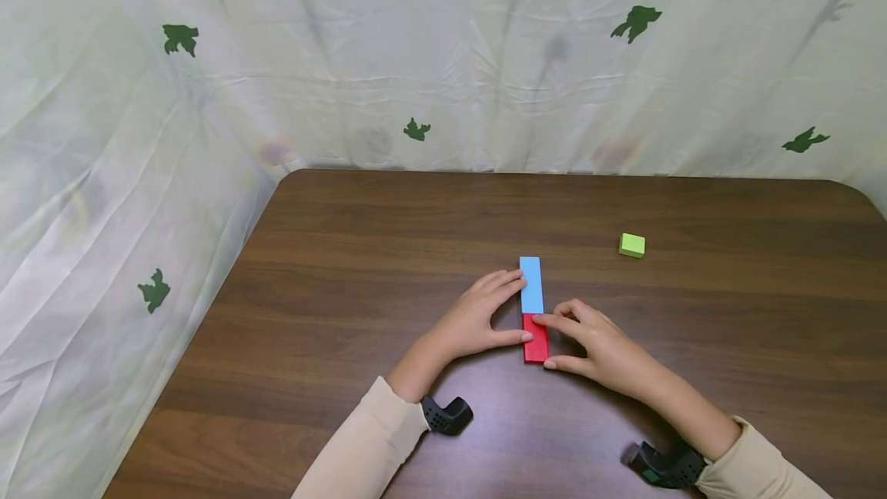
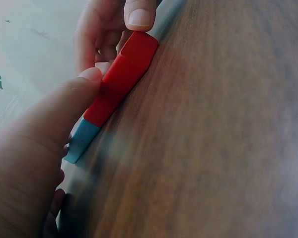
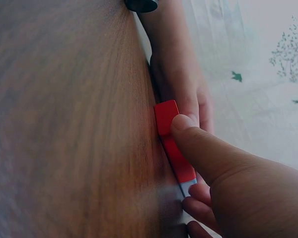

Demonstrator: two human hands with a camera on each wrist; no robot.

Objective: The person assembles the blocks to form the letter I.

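A red block (image 1: 535,349) and a blue block (image 1: 530,287) lie end to end on the table, the blue one farther off. My left hand (image 1: 478,318) is at their left side. Its fairly straight fingers touch the blue block, and its thumb (image 2: 87,82) rests on the red one. From the right, my right hand (image 1: 599,345) holds the red block, its index fingertip near the joint and its thumb (image 3: 186,126) at the near end. In the right wrist view the red block (image 3: 181,161) hides most of the blue one.
A small green block (image 1: 632,245) stands farther back on the right of the brown wooden table (image 1: 360,237). Behind the table hangs a pale cloth (image 1: 443,45) with dark green leaf-like shapes. Each wrist wears a black device.
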